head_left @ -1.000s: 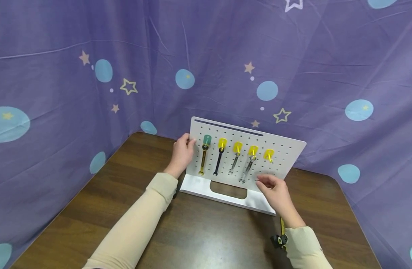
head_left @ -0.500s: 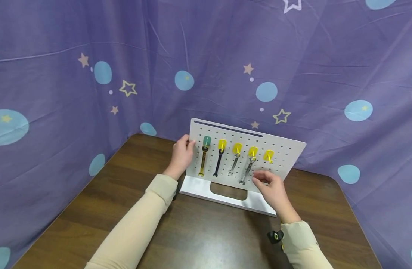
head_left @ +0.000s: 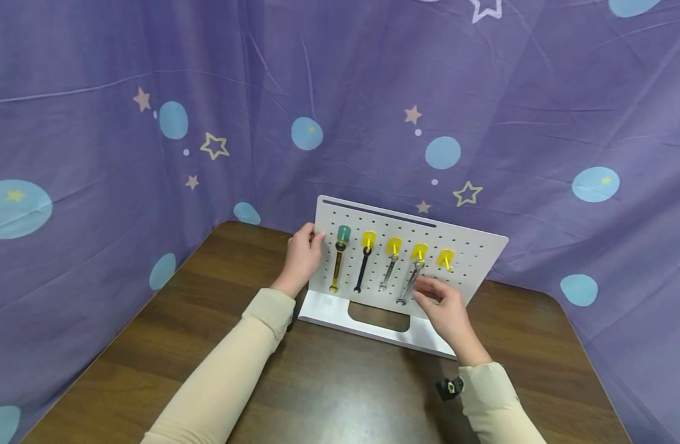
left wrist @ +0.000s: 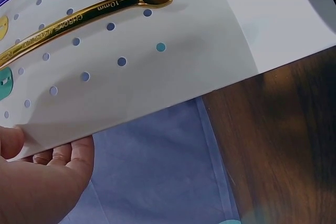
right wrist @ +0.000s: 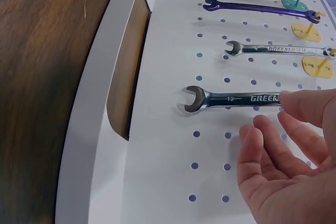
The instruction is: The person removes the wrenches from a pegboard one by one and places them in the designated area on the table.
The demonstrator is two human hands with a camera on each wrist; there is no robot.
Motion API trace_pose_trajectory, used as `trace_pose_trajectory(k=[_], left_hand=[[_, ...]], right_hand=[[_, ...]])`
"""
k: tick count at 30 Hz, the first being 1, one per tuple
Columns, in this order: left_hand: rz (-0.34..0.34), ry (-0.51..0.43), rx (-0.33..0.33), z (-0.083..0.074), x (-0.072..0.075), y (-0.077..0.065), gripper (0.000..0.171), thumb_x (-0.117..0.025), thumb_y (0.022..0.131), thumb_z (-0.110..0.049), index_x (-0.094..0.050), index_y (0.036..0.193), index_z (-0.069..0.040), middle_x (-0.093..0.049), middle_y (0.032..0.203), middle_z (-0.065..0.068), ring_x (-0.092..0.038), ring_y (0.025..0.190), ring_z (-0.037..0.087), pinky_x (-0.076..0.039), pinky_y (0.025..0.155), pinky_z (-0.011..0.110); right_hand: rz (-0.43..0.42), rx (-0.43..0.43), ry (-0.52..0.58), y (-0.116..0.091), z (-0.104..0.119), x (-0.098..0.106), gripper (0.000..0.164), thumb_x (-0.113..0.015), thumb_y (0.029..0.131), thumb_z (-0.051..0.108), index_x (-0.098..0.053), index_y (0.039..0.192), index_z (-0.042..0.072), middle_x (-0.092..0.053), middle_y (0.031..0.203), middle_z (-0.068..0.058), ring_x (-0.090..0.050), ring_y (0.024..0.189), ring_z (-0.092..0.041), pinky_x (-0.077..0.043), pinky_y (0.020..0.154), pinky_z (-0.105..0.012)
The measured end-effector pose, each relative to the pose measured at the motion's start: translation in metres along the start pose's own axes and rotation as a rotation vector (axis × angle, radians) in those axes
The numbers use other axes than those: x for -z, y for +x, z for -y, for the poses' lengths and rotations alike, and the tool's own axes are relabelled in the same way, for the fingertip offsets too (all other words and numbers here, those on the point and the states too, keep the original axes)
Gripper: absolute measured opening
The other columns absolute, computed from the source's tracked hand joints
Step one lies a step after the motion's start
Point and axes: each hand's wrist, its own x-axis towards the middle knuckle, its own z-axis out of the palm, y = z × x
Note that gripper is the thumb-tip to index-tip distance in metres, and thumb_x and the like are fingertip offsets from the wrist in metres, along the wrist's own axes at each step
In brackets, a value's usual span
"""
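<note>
A white pegboard stands on the table, leaning back on its base. My left hand grips its left edge, thumb in front and fingers behind. From pegs hang a gold combination wrench, a dark purple wrench, a small silver wrench and a larger silver wrench marked 12. At this last wrench is my right hand, its thumb overlapping the handle in the right wrist view, its other fingers loosely bent below, with a gap to the thumb.
The leftmost peg is green, the others yellow. A yellow peg at the right bears no wrench. The base has a cut-out in its middle. A purple curtain hangs behind the wooden table.
My right hand has moved left along the board to the larger silver wrench. The left hand stays on the board's edge, and the wrenches hang as before.
</note>
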Motion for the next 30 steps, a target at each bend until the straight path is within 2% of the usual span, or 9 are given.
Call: trace_pose_trajectory(k=[9, 17, 20, 24, 30], left_hand=[[0.001, -0.013, 0.008, 0.0014, 0.0006, 0.0005, 0.015, -0.055, 0.107, -0.013, -0.061, 0.106, 0.001, -0.066, 0.096, 0.018, -0.063, 0.089, 0.031, -0.053, 0.077, 0.045], [0.006, -0.012, 0.017, 0.0034, -0.0017, 0.0013, 0.016, -0.054, 0.107, -0.013, -0.061, 0.108, 0.001, -0.066, 0.096, 0.018, -0.063, 0.089, 0.031, -0.053, 0.076, 0.045], [0.006, -0.007, 0.016, 0.0041, -0.0021, 0.0015, 0.015, -0.055, 0.107, -0.014, -0.061, 0.108, 0.001, -0.065, 0.095, 0.017, -0.062, 0.087, 0.03, -0.052, 0.075, 0.044], [0.004, 0.002, 0.013, 0.0048, -0.0021, 0.0015, 0.015, -0.055, 0.107, -0.014, -0.06, 0.106, 0.0, -0.064, 0.093, 0.016, -0.06, 0.084, 0.029, -0.05, 0.073, 0.043], [0.007, 0.004, 0.011, 0.0037, -0.001, 0.0012, 0.015, -0.054, 0.107, -0.015, -0.06, 0.106, 0.0, -0.063, 0.092, 0.016, -0.059, 0.083, 0.029, -0.05, 0.072, 0.042]], right_hand=[[-0.004, 0.002, 0.012, 0.0062, 0.0041, -0.0071, 0.026, -0.071, 0.097, 0.007, -0.069, 0.12, -0.002, -0.069, 0.113, -0.015, -0.065, 0.105, -0.028, -0.051, 0.09, -0.041], [0.0, -0.011, 0.04, 0.0073, 0.0032, -0.0097, 0.018, -0.068, 0.099, 0.008, -0.071, 0.111, -0.004, -0.069, 0.107, -0.015, -0.065, 0.094, -0.024, -0.053, 0.076, -0.027], [0.002, -0.014, 0.058, 0.0061, 0.0032, -0.0092, 0.017, -0.068, 0.099, 0.01, -0.072, 0.107, -0.004, -0.07, 0.103, -0.014, -0.067, 0.089, -0.023, -0.055, 0.071, -0.027], [0.011, -0.026, 0.067, 0.0048, 0.002, -0.0089, 0.017, -0.068, 0.099, 0.012, -0.073, 0.105, -0.002, -0.071, 0.098, -0.013, -0.067, 0.085, -0.02, -0.057, 0.07, -0.03], [0.011, -0.029, 0.089, 0.0012, -0.0005, -0.0075, 0.02, -0.068, 0.1, 0.015, -0.073, 0.107, -0.003, -0.072, 0.102, -0.015, -0.067, 0.088, -0.023, -0.058, 0.073, -0.032]])
